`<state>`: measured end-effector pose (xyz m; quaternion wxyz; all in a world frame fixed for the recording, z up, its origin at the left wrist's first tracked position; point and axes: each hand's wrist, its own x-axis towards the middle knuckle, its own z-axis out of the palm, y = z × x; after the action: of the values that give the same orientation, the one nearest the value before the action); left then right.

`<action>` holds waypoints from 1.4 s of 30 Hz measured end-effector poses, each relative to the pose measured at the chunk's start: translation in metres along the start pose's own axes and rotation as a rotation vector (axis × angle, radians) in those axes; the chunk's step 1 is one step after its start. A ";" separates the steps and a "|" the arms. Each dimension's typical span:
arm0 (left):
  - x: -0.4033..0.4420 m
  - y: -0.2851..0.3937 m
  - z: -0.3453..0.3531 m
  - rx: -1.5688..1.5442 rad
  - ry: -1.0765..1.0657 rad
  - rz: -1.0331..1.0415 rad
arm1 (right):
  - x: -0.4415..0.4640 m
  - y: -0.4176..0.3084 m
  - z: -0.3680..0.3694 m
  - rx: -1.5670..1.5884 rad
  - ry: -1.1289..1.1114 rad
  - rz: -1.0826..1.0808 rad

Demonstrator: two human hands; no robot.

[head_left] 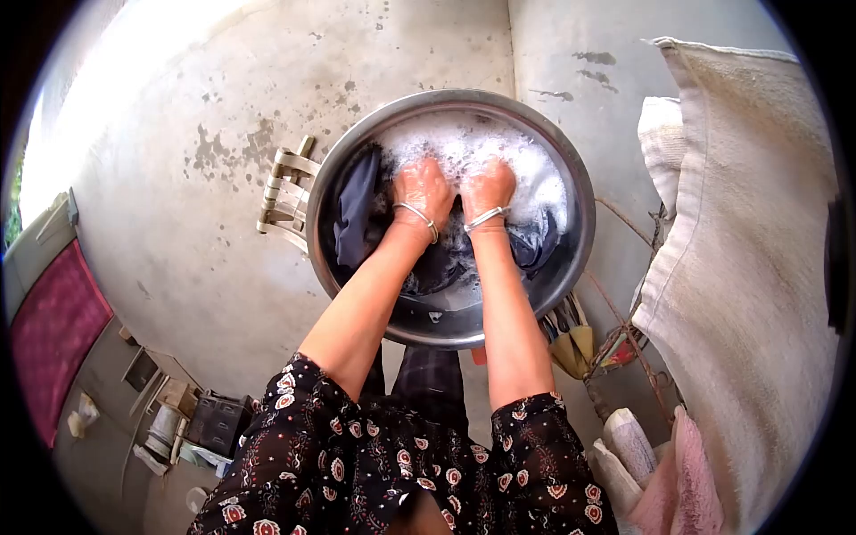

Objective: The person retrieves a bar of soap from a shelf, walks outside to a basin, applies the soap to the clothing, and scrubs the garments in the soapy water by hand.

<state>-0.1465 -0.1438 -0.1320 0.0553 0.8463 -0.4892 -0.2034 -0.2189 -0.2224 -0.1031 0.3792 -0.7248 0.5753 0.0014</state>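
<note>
A wide metal basin [584, 201] holds white suds [535, 160] and dark wet cloth [357, 205]. My left hand [423, 192] is wet and foamy, its fingers curled down into the suds on the cloth. Beside it, a small gap to the right, my right hand [489, 185] is also closed, knuckles forward, against the dark cloth. Foam hides the fingertips of both hands. A light bangle circles each wrist. Folds of the cloth bulge at the basin's left side and lie below my right wrist.
A woven-strap stool [287, 196] stands partly behind the basin's left side. Pale towels [740, 196] hang at the right, above a pink cloth [687, 481]. Water spots mark the concrete floor [196, 294]. At lower left are a black box [218, 421] and clutter.
</note>
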 end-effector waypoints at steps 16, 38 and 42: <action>-0.019 0.005 -0.073 -1.731 -0.100 -0.524 | -0.098 -0.064 -0.011 0.477 0.310 -0.344; -0.040 0.023 -0.082 -1.717 -0.039 -0.661 | -0.068 -0.051 -0.015 0.270 0.325 -0.273; -0.040 0.025 -0.081 -1.343 0.131 -0.480 | -0.008 -0.007 -0.027 0.254 0.331 0.147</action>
<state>-0.1517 -0.1307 -0.0396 0.5472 0.7242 -0.0544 -0.4161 -0.2274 -0.2305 -0.0764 0.3667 -0.6177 0.6764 -0.1625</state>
